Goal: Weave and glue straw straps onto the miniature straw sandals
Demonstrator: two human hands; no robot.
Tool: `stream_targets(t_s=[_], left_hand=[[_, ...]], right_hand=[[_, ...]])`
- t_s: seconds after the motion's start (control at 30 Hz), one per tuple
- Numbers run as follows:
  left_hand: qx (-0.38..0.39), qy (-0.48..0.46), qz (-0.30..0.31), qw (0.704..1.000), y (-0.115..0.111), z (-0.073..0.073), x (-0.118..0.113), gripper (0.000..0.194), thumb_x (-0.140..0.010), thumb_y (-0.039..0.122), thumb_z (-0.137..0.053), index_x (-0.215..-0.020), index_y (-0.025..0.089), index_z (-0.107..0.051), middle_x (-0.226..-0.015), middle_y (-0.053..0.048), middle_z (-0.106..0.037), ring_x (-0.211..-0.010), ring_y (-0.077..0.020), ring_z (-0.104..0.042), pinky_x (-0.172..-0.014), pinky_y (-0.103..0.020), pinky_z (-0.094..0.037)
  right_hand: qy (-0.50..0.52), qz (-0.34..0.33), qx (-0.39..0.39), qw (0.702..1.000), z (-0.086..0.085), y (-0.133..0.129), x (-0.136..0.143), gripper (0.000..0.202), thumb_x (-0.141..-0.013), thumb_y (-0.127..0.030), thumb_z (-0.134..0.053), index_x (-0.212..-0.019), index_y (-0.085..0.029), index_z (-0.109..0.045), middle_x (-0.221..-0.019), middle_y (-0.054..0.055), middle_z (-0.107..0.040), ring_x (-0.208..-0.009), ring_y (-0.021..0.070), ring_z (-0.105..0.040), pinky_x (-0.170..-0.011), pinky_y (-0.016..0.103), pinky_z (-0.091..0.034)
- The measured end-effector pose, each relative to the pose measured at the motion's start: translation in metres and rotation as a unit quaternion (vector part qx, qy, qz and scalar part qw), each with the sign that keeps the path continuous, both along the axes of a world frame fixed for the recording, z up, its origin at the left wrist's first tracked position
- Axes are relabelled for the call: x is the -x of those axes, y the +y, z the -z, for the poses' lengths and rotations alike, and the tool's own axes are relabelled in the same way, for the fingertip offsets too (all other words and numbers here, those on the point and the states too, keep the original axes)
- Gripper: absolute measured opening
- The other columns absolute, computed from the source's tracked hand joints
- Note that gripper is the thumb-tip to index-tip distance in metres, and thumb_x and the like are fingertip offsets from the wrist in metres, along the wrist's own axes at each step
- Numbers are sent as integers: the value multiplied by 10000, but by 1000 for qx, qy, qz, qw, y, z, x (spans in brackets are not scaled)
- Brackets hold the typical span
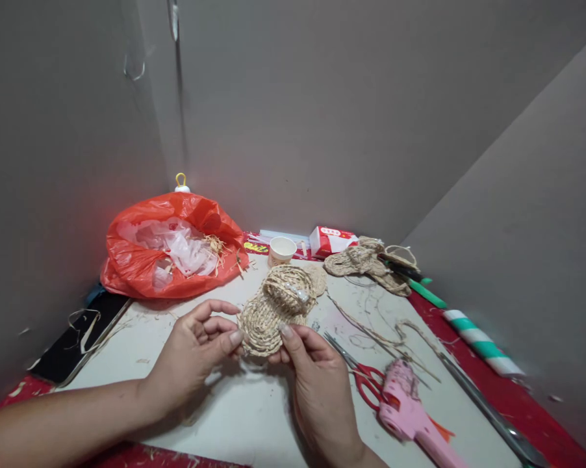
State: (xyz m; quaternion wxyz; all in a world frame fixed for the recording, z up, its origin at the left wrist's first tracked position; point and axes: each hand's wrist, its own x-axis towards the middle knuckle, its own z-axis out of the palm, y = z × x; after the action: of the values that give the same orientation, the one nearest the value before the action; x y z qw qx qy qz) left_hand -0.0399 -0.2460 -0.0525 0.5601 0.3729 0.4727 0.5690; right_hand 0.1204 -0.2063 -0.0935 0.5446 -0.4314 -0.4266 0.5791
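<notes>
A small woven straw slipper [266, 318] is held up over the white board, its rounded heel end toward me and its banded end pointing away. My left hand [200, 344] pinches the slipper's left edge between thumb and fingers. On the near right edge, my right hand [317, 377] grips it, thumb on top and fingers underneath. Clear shiny material shows on the woven band. Right of my right hand lie red-handled scissors [368, 383] and a pink glue gun [410, 416]. More woven straw slippers [358, 260] rest at the back right.
A red plastic bag [141, 273] fills the back left, above a black phone-like slab [81, 344]. A paper cup [282, 249] and red-white box [329, 242] stand behind the slipper. Straw cords [366, 328], a metal rod [478, 396] and a striped roll [483, 342] lie right.
</notes>
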Motion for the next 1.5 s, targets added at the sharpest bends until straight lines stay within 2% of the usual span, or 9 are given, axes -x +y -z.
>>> stream_targets(t_s=[0.13,0.23,0.4,0.6,0.9,1.1,1.33,1.5], left_hand=[[31,-11,-6,999,4,-5,3,286,-719,283,-765,-881,179,-553,-632,35,-643,-563,-86,-593,-571,-192,-468],[50,6,2,999,4,-7,2,268,-742,294,-740,-894,178,-552,-592,28,-642,-539,-89,-584,-551,-190,-460],[65,24,-15,997,7,-6,3,252,-738,334,-735,-839,161,-582,-565,16,-643,-502,-85,-573,-523,-182,-451],[90,35,-27,995,10,-9,7,232,-702,309,-750,-748,131,-608,-547,-3,-643,-486,-84,-569,-516,-186,-457],[133,-1,-6,991,15,-11,12,240,-701,245,-730,-835,155,-553,-527,-5,-643,-441,-81,-559,-469,-170,-445],[128,5,4,992,19,-14,18,272,-699,243,-736,-868,176,-533,-513,-3,-651,-421,-85,-569,-449,-160,-456],[90,23,-5,996,22,-3,17,296,-705,288,-749,-853,193,-510,-493,25,-632,-397,-85,-541,-425,-170,-437],[56,76,-6,996,20,1,14,237,-721,305,-735,-821,159,-577,-500,25,-605,-434,-82,-540,-455,-183,-441]], right_hand=[[-34,12,-14,999,-4,-4,1,303,-714,-465,-752,-711,-175,-667,-562,-19,-619,-511,137,-579,-521,232,-477],[-46,15,-18,999,-5,-5,1,313,-706,-474,-751,-722,-171,-672,-558,-4,-636,-506,148,-584,-513,245,-487],[-74,13,-21,997,-4,-5,1,315,-724,-483,-731,-732,-173,-673,-553,5,-644,-505,158,-599,-508,246,-489],[-84,16,-27,996,-7,-6,2,331,-704,-496,-734,-726,-170,-681,-536,10,-637,-490,154,-585,-484,239,-481],[-81,10,-26,996,-4,-8,2,292,-696,-458,-752,-741,-175,-692,-544,9,-637,-497,151,-590,-490,236,-485],[-67,1,1,998,-7,-10,4,324,-669,-481,-763,-726,-170,-693,-509,3,-623,-464,139,-575,-462,229,-486],[-43,-4,28,999,-8,-10,5,338,-645,-479,-786,-720,-166,-687,-495,-14,-605,-449,117,-558,-453,210,-469],[-19,-19,57,998,-8,-8,7,325,-653,-461,-798,-716,-164,-682,-496,-39,-576,-438,92,-545,-454,187,-456]])
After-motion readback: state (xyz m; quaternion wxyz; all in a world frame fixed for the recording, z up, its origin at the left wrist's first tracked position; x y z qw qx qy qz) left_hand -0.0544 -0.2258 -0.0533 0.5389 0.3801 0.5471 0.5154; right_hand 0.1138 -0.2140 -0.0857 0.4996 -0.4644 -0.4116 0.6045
